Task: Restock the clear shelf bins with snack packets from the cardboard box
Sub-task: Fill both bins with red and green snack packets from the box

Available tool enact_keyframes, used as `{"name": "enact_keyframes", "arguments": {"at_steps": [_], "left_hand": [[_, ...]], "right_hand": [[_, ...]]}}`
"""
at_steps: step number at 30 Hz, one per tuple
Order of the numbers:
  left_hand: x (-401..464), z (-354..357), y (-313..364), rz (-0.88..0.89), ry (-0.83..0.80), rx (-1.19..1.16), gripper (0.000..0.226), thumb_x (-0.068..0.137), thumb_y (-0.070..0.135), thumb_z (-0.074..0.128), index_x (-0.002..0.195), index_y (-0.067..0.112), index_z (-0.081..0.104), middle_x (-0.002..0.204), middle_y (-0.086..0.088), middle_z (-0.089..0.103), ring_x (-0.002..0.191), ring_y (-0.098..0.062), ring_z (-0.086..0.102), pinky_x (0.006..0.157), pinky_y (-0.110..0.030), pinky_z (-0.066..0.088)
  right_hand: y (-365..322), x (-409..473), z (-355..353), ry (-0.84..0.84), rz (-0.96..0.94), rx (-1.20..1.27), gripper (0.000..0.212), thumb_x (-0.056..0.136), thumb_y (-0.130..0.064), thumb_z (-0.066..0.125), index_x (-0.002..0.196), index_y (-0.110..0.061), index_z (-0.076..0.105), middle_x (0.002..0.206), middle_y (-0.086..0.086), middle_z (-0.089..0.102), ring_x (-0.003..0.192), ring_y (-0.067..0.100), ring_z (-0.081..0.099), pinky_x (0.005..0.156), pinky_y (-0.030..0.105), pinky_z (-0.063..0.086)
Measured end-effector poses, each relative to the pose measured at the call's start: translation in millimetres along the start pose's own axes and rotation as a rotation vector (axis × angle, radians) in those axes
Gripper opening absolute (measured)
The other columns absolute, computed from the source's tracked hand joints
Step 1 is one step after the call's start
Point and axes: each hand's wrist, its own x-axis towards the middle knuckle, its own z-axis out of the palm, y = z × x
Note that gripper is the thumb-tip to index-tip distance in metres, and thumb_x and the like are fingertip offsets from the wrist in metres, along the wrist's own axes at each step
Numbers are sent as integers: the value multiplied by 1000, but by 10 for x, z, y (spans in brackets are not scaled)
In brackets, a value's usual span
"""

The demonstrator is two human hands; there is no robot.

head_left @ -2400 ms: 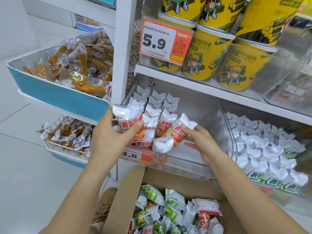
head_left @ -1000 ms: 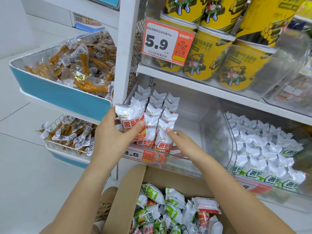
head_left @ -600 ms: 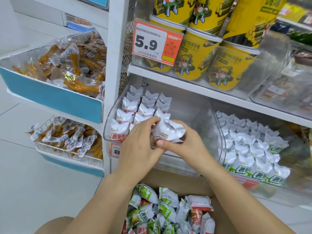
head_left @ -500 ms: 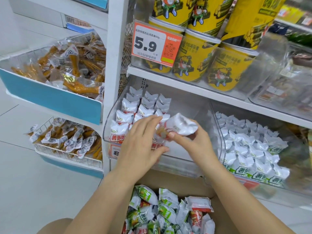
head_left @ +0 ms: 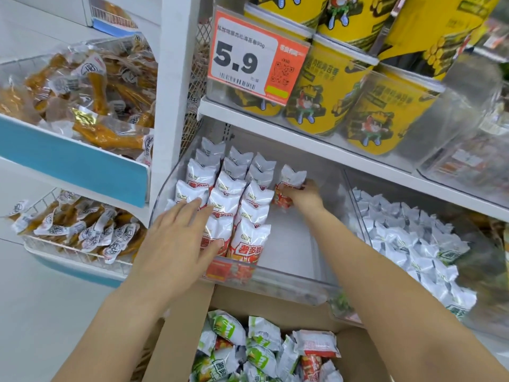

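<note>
**Now a fourth row begins in the clear bin**

Now we have carried one packet [head_left: 289, 186] from the front of the clear bin [head_left: 292, 274] to its back, where our right hand [head_left: 304, 194] pinches it upright just beside the three standing rows [head_left: 234, 199]. Our left hand [head_left: 179, 238], fingers straight, has dropped onto those rows' front packets. That starts a fourth row. We count one cardboard box [head_left: 192, 321] below the bin, three rows, two hands, one held packet.

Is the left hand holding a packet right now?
No, the left hand lies with straight fingers against the standing packets and grips none.
</note>
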Motion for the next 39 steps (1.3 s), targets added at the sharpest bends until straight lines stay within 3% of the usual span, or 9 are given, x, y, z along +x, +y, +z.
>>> {"name": "enact_keyframes", "arguments": {"at_steps": [5,9,10,12,16,20,24,31,39], "left_hand": [[43,13,-39,16,0,13,60,81,48,46,132,17,55,136,-7,55,126,-29,50,100,-44,43],[62,49,-57,39,32,46,57,80,45,50,127,15,59,129,-8,60,119,-30,56,94,-45,47],[62,63,-63,46,44,52,57,80,46,47,126,14,59,128,-8,60,118,-30,56,93,-45,48],[53,91,-74,56,54,58,60,81,48,39,126,14,59,128,-8,60,118,-30,56,94,-45,47],[55,103,-67,44,99,-27,59,86,49,35,128,15,57,133,-8,55,126,-29,47,101,-44,40],[-35,96,108,95,313,-216,38,92,32,47,120,11,62,127,-6,59,122,-22,46,102,-35,35],[-371,232,450,190,455,-399,22,90,12,52,102,6,69,105,-7,66,100,-21,55,89,-24,37],[-1217,1118,679,439,-183,-226,28,90,25,42,95,16,69,93,3,68,85,-20,64,67,-33,54],[-2046,1987,774,115,-848,-76,31,96,27,46,125,20,55,120,0,55,112,-20,52,83,-30,46]], "right_hand": [[332,720,151,-43,14,36,81,37,-59,71,106,-18,64,107,8,71,98,32,68,88,48,54],[-75,182,224,-72,22,23,17,74,-35,71,71,-20,62,77,7,70,74,24,66,82,40,55],[-145,64,216,-79,14,28,18,81,-28,67,68,-21,59,70,5,66,67,20,61,74,33,53],[-228,-112,159,-50,-6,69,12,89,-24,61,80,-18,59,76,1,62,70,16,55,68,28,44],[-235,-694,-143,-89,-65,196,21,92,-17,59,113,-15,59,93,-8,60,93,13,55,87,31,47],[-81,-1657,-705,-167,-246,162,14,93,-9,57,100,-19,64,98,-5,66,84,8,64,76,23,53],[407,-2322,-1121,-255,-128,87,9,94,-15,58,91,-18,67,78,0,73,64,11,67,66,19,52],[2057,-2743,-1121,-408,269,-198,10,91,-20,59,83,-23,64,82,4,70,66,13,64,68,27,50],[3087,-2947,-911,-536,365,-589,32,91,-38,57,117,-19,59,111,5,66,102,22,62,82,33,50]]}}
